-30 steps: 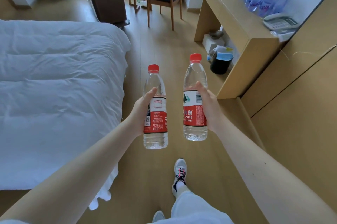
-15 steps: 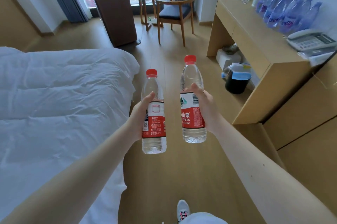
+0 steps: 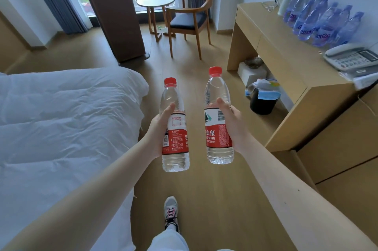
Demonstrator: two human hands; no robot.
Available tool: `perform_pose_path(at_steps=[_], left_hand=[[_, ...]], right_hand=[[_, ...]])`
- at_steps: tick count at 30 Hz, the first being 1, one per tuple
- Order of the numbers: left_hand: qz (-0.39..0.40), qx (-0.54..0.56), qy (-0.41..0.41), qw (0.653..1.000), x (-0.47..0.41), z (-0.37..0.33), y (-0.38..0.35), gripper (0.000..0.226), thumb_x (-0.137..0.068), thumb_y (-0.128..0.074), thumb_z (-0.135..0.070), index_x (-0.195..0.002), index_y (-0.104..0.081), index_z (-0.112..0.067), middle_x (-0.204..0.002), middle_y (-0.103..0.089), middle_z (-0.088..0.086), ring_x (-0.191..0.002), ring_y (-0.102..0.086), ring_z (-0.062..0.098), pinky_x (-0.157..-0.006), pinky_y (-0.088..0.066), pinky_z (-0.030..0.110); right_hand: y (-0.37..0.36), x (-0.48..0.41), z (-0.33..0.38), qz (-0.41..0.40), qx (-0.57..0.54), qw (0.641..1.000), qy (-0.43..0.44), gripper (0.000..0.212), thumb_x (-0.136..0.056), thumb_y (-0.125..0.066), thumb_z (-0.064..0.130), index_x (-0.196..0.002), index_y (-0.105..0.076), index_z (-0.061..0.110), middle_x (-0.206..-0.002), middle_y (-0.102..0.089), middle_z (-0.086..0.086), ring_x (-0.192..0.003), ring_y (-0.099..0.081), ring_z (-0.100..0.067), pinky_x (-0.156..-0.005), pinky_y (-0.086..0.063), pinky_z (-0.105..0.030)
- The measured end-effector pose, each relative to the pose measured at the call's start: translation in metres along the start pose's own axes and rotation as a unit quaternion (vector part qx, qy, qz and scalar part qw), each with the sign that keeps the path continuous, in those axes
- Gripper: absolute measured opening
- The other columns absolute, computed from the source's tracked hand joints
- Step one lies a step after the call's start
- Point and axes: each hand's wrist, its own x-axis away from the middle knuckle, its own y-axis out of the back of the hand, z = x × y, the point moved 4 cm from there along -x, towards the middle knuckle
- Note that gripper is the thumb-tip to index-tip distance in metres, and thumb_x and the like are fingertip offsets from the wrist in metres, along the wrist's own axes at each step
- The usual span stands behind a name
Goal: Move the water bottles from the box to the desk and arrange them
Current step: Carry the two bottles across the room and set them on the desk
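Mid-carry, by the look of it. Seen nearer and larger at the right of the frame than a second ago: the light wooden tabletop (image 3: pixel 286 50), with more of the window wall risen into the top. Closing on the drop-off point, then, with no change in the hold.

Still gripping a clear plastic water bottle with red cap and red label (image 3: pixel 176 134) in the left hand (image 3: pixel 158 134) at centre frame, upright, thumb laid up the near side, grip wrapped round the label band. Likewise clasping a second, matching red-capped bottle (image 3: pixel 214 134) in the right hand (image 3: pixel 234 126), just right of the first, slightly higher and not touching it.

Both carried well short of the tabletop, over the wooden floor (image 3: pixel 204 189) beside the white quilted bed (image 3: pixel 61 120) at left. Forearms stretched forward from the bottom corners, wrists about level.

Already standing along the tabletop's far edge at upper right: a row of blue-tinted plastic bottles (image 3: pixel 319 23), next to a white telephone (image 3: pixel 351 57). Likely next: turning right and setting these two down in line with that row. No box in view.
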Motion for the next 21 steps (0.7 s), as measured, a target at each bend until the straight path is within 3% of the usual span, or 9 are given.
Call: perform_pose_path(at_steps=[3,10,14,21], left_hand=[[-0.006,-0.017,-0.019,1.000,-0.030,-0.017,0.005,0.069,-0.071,-0.064,-0.054,-0.121,-0.053,-0.009,-0.083,-0.066,0.009,-0.066,-0.066,0.021,-0.065,-0.058,0.034],[0.026,-0.029,-0.017,0.999,-0.100,-0.078,0.025,0.070,-0.070,-0.065,-0.052,-0.122,-0.053,-0.007,-0.082,-0.066,0.009,-0.066,-0.066,0.022,-0.064,-0.058,0.033],[0.057,-0.023,-0.003,0.998,-0.134,-0.112,0.042,0.074,-0.070,-0.064,-0.053,-0.127,-0.051,-0.007,-0.085,-0.065,0.009,-0.069,-0.064,0.022,-0.067,-0.056,0.035],[0.101,-0.035,0.025,0.994,-0.179,-0.143,0.064,0.071,-0.070,-0.061,-0.054,-0.124,-0.050,-0.008,-0.087,-0.064,0.009,-0.069,-0.064,0.021,-0.067,-0.056,0.034]], right_hand=[[-0.001,-0.028,0.002,-0.020,0.013,1.000,0.006,0.048,-0.088,-0.058,0.044,-0.113,-0.056,0.003,-0.073,-0.069,-0.004,-0.059,-0.067,-0.017,-0.055,-0.055,-0.027],[-0.028,-0.096,0.024,-0.056,0.009,0.998,0.023,0.051,-0.071,-0.062,0.055,-0.099,-0.059,0.013,-0.071,-0.071,-0.003,-0.059,-0.069,-0.017,-0.053,-0.055,-0.027],[-0.048,-0.137,0.035,-0.080,0.016,0.996,0.032,0.059,-0.065,-0.064,0.060,-0.101,-0.060,0.013,-0.077,-0.071,-0.006,-0.065,-0.069,-0.020,-0.062,-0.057,-0.031],[-0.072,-0.190,0.034,-0.098,0.028,0.994,0.025,0.059,-0.066,-0.063,0.060,-0.102,-0.061,0.013,-0.080,-0.071,-0.007,-0.069,-0.069,-0.021,-0.068,-0.057,-0.034]])
